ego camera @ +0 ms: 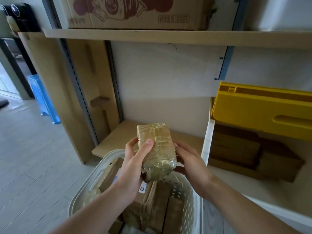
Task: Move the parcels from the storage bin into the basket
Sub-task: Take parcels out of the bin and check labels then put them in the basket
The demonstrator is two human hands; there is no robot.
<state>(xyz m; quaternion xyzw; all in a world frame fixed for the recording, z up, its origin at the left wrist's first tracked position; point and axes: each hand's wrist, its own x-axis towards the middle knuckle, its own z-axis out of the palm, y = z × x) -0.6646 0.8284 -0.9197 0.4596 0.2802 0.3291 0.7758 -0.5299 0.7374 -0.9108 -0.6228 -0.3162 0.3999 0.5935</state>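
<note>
Pale wood-plank floor [33,157] under white perforated basket [187,200]; blue stool [42,98] beyond.

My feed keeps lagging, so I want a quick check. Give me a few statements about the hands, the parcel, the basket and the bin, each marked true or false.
1. Both hands hold one taped parcel. True: the left hand and right hand grip its sides.
2. The parcel lies on the floor. False: it is held up above the basket.
3. The basket already holds parcels. True.
4. The basket is yellow. False: it is whitish; the yellow thing is the storage bin lid.
5. The storage bin is to the left of the basket. False: it is to the right.
</note>
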